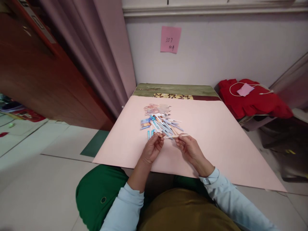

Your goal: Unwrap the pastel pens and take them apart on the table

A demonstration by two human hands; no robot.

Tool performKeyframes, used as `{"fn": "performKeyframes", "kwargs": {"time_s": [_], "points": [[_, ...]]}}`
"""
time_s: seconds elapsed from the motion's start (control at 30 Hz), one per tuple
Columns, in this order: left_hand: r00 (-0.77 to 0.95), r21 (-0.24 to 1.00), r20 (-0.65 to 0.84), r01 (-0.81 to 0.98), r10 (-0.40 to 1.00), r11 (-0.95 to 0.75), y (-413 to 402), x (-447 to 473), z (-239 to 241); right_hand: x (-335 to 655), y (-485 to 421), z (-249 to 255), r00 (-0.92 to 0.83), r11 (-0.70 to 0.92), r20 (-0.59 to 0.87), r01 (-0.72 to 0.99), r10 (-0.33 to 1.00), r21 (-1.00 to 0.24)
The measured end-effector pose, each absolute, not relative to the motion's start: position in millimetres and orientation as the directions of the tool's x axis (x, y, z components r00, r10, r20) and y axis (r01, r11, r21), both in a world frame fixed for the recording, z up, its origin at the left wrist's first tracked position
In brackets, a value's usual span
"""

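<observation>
My left hand (pixel 152 149) is closed, its fingertips pinching a small brown-orange pen cap (pixel 160 135). Opposite it, my right hand (pixel 190 148) grips a slim cream-white pen barrel (pixel 171 137) that points left toward the cap. A small gap seems to separate the two parts. Just beyond my hands lies a heap of white, blue and tan pen barrels (pixel 166 125). On its left are blue and orange caps (pixel 145 124), and a few light-blue caps (pixel 152 132) lie close to my left fingers. Clear pinkish parts (pixel 152 109) are grouped behind the heap.
A pale pink sheet (pixel 211 138) covers the table, whose green wooden end (pixel 178 88) shows by the wall. Red cloth (pixel 252 99) with a white cable lies at the right. A pink note (pixel 170 39) hangs on the wall; a curtain (pixel 113 48) and brown door (pixel 48 70) stand left.
</observation>
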State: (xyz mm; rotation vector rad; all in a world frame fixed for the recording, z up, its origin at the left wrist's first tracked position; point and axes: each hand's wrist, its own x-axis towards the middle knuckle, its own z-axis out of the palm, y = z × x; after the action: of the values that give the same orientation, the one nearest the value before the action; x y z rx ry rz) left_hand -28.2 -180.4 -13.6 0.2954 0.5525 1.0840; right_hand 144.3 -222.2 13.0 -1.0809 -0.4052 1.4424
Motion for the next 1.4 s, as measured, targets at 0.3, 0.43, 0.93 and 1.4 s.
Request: {"fn": "performKeyframes", "kwargs": {"time_s": [0.3, 0.43, 0.93, 1.4], "points": [[0.371, 0.486, -0.283, -0.740, 0.884, 0.466, -181, -29, -13, 138, -225, 8, 0.100, -0.252, -0.354, -0.531, 0.930, -0.809], [0.347, 0.493, -0.287, -0.746, 0.893, 0.448, -181, -28, -13, 140, -228, 14, 0.182, -0.160, -0.291, -0.518, 0.939, -0.840], [0.319, 0.562, -0.267, -0.715, 0.909, 0.416, -182, -26, -10, 133, -236, 21, 0.242, 0.050, 0.011, -0.154, 0.970, -0.987], [0.291, 0.641, -0.236, -0.670, 0.927, 0.374, -184, -21, -12, 132, -235, 16, 0.292, 0.130, 0.225, 0.310, 0.930, -0.942]]}}
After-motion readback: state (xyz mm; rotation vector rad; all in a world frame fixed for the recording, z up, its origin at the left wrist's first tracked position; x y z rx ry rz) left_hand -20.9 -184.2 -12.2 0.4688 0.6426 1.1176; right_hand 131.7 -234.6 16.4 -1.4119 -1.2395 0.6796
